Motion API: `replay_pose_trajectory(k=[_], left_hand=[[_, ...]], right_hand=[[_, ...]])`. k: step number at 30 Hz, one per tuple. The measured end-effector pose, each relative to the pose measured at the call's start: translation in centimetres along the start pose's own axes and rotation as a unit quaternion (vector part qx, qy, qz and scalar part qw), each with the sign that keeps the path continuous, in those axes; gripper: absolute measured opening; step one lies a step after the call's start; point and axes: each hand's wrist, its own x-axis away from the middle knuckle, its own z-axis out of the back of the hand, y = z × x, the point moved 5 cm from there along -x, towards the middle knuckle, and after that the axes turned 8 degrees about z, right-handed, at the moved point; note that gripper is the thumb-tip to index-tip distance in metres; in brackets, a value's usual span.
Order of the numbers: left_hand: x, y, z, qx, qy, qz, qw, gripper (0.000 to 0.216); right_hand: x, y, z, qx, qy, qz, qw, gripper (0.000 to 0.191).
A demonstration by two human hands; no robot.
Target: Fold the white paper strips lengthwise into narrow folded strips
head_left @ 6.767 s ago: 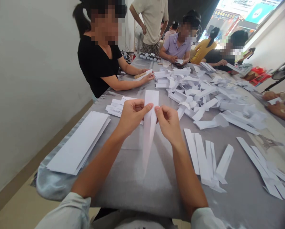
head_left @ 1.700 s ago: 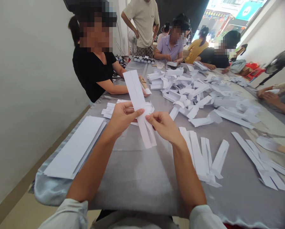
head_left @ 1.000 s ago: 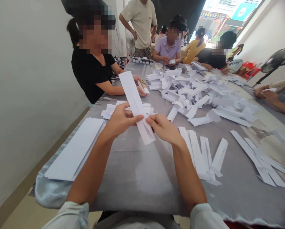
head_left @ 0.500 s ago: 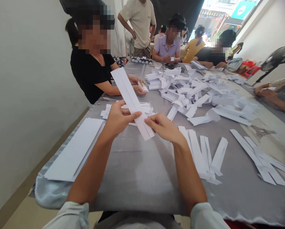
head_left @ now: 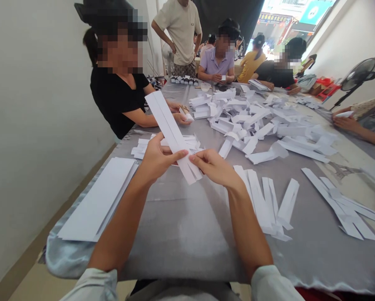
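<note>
A long folded strip of white paper point(head_left: 168, 121) is held up at a slant over the table, with a seam running along its length. My left hand point(head_left: 159, 159) is closed on it, thumb lying across its face and fingers behind. My right hand point(head_left: 210, 165) pinches its right edge near the lower end, where the flaps stand slightly apart. Left of my forearm lies a stack of flat white paper sheets point(head_left: 96, 200). Several folded paper strips point(head_left: 259, 196) lie to the right of my right forearm. More white strips point(head_left: 140, 148) lie partly hidden behind my left hand.
A large heap of folded white paper pieces point(head_left: 243, 113) covers the middle of the grey tablecloth point(head_left: 181, 234). A person in black point(head_left: 118, 96) holds a small paper piece at the left edge. More strips point(head_left: 338, 205) lie at the far right. Other people sit around the table.
At the lower end of the strip, the right-hand flap has lifted and parted from the seam under my right hand. Both hands keep nearly the same place.
</note>
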Motion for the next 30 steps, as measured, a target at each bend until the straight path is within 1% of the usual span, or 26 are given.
replay_pose_trajectory(k=[3,5,11,17,23,27,30], left_hand=[[-0.2,-0.2,0.4,0.003,0.018,-0.004,1.000,0.076],[-0.2,-0.3,0.4,0.006,0.021,-0.003,1.000,0.077],[0.2,0.0,-0.4,0.012,-0.026,0.018,0.999,0.079],[-0.1,0.0,0.2,0.010,0.014,-0.011,1.000,0.076],[-0.3,-0.2,0.2,0.029,0.032,-0.014,0.999,0.077],[-0.4,-0.2,0.4,0.036,0.059,-0.025,0.997,0.072],[-0.6,-0.3,0.6,0.036,0.065,-0.035,0.997,0.070]], right_hand=[[0.2,0.1,0.1,-0.011,-0.024,-0.005,1.000,0.050],[0.2,0.1,0.2,-0.016,-0.027,-0.001,0.999,0.049],[0.2,-0.4,0.0,-0.026,-0.014,0.005,1.000,0.050],[0.1,0.0,0.1,-0.031,-0.023,-0.003,0.999,0.045],[0.1,0.0,0.2,-0.038,0.000,0.012,0.999,0.044],[0.3,0.0,0.2,-0.053,0.003,-0.009,0.999,0.045],[0.5,0.1,0.3,-0.028,-0.003,-0.018,0.999,0.046]])
